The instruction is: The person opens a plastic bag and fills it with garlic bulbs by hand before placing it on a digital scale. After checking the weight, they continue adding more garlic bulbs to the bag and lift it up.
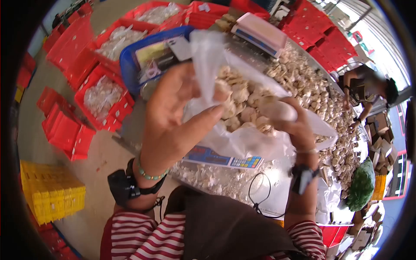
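Observation:
A clear plastic bag [260,145] filled with garlic bulbs [242,97] lies open over a digital scale [216,158], whose keypad shows below it. My left hand [177,117] is at the bag's left side, thumb and fingers apart around its edge, with a bulb near the fingertips. On the right, my right hand [297,125] has its fingers curled round a pale, smooth garlic bulb [281,111] at the bag's right side. Both hands are somewhat blurred.
Loose garlic [299,73] is heaped behind and right of the bag. A blue tray [125,60] stands at the back left, beside red crates [104,97]. A pink-topped scale [260,32] is behind. Another person [364,86] works at the far right. A black cable [260,201] lies in front.

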Action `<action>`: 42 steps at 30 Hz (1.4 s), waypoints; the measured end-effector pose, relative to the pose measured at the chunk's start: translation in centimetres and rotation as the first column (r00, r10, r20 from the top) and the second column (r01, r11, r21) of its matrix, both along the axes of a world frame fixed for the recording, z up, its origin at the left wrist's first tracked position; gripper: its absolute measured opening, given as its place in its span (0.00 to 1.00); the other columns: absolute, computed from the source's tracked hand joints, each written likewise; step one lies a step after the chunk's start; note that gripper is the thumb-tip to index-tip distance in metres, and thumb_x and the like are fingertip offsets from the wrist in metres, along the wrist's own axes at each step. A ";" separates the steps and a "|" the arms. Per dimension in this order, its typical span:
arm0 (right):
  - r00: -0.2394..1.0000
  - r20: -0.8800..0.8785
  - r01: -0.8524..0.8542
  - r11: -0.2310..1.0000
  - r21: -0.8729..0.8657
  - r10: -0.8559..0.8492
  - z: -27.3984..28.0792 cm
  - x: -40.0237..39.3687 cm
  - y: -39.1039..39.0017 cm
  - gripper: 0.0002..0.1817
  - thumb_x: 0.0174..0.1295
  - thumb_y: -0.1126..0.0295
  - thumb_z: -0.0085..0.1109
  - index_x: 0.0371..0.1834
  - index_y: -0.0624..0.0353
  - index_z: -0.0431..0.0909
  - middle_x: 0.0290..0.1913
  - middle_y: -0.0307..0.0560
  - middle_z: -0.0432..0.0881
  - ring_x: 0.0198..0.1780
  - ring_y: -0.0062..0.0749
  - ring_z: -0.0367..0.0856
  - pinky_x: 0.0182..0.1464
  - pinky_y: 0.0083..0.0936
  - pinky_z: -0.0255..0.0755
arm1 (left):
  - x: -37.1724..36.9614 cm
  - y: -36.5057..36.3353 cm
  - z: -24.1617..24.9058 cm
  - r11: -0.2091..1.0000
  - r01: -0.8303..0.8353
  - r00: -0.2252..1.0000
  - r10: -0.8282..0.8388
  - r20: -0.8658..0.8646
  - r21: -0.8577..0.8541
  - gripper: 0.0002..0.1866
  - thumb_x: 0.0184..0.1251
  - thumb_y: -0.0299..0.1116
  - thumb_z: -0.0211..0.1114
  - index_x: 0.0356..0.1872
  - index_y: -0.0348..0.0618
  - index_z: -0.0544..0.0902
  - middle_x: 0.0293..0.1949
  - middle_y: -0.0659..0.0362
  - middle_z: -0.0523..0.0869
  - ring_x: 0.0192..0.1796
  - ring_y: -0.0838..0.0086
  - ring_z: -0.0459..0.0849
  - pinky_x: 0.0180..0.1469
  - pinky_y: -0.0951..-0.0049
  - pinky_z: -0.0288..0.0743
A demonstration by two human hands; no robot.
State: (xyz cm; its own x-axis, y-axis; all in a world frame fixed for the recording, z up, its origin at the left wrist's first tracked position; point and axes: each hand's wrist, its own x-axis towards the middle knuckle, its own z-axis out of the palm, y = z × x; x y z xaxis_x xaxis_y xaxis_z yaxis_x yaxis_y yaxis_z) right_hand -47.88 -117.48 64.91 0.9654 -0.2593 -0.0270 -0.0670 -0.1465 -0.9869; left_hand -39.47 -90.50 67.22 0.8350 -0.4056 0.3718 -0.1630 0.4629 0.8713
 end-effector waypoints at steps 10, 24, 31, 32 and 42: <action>0.953 -0.178 -0.162 0.910 0.381 0.244 -3.0 -17.2 0.3 0.31 0.24 0.73 0.82 0.36 0.60 0.75 0.61 0.62 0.69 0.59 0.52 0.73 0.59 0.43 0.72 | 1.8 -0.8 -1.3 0.998 0.011 0.949 -0.028 0.315 0.058 0.33 0.57 0.22 0.67 0.64 0.35 0.64 0.48 0.53 0.81 0.54 0.69 0.78 0.57 0.66 0.69; 0.796 -0.209 0.293 0.663 -0.689 -0.568 -7.8 -22.1 -8.6 0.33 0.51 0.76 0.67 0.63 0.68 0.65 0.52 0.50 0.76 0.48 0.32 0.80 0.48 0.24 0.76 | 0.8 -0.9 -0.3 0.989 0.145 0.988 -0.147 0.041 0.038 0.27 0.58 0.21 0.65 0.60 0.33 0.69 0.40 0.56 0.82 0.50 0.72 0.79 0.58 0.65 0.68; 0.986 0.058 -0.081 0.749 -0.657 0.157 4.3 -6.2 2.3 0.10 0.52 0.80 0.64 0.39 0.66 0.80 0.36 0.50 0.84 0.36 0.37 0.83 0.41 0.27 0.76 | 0.3 -0.7 -0.2 0.999 0.024 0.988 -0.029 0.154 0.036 0.24 0.59 0.27 0.65 0.55 0.29 0.70 0.30 0.58 0.80 0.43 0.71 0.78 0.57 0.66 0.67; 0.984 0.089 -0.043 0.679 -0.733 0.157 3.3 -4.0 1.7 0.09 0.54 0.79 0.63 0.39 0.66 0.79 0.35 0.53 0.82 0.36 0.43 0.82 0.40 0.29 0.75 | 0.0 -0.6 -0.1 1.000 0.011 0.989 -0.015 0.145 0.024 0.23 0.59 0.27 0.65 0.54 0.30 0.71 0.29 0.59 0.80 0.42 0.73 0.77 0.56 0.66 0.67; 0.810 -0.519 -0.580 0.509 -0.636 0.273 -4.6 3.8 -0.5 0.29 0.45 0.57 0.72 0.52 0.52 0.79 0.39 0.59 0.81 0.47 0.54 0.78 0.51 0.39 0.72 | -0.5 2.2 -1.6 0.999 -0.044 0.994 0.040 0.101 0.032 0.20 0.59 0.26 0.65 0.52 0.31 0.73 0.29 0.60 0.80 0.39 0.76 0.77 0.56 0.66 0.69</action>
